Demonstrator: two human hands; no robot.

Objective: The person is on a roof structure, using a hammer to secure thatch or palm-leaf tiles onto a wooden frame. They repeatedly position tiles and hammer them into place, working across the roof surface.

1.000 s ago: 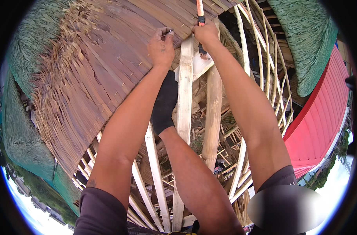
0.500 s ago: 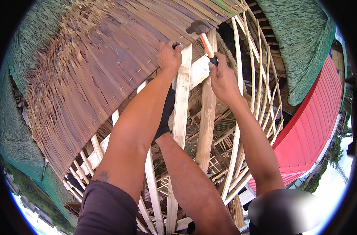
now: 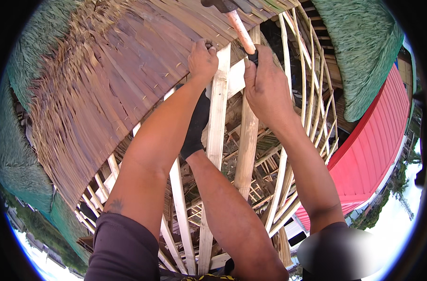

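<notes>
My right hand [image 3: 269, 89] is wrapped round the black grip of a hammer [image 3: 242, 32], which has an orange handle. Its dark head is raised over the brown thatch panel [image 3: 124, 75], near the upper edge of the picture. My left hand [image 3: 204, 60] rests by the lower border of this panel, fingers pinched together beside the top end of a pale wooden rafter [image 3: 217, 107]. Whatever lies between those fingertips is too small and hidden to name. A whitish crosspiece [image 3: 237, 78] runs behind the rafter, close to my right hand.
My leg [image 3: 227, 201], with a black sock, extends between the rafters. Gaps in the frame open onto scattered timber below. Thin bamboo poles [image 3: 311, 79] curve along the right. Beyond them are a green-netted thatch roof [image 3: 363, 56] and a red metal roof [image 3: 373, 150].
The hammer has swung up and left, its head lifting farther from the left hand. My right hand is slightly higher in the view. The left hand stays at the thatch border.
</notes>
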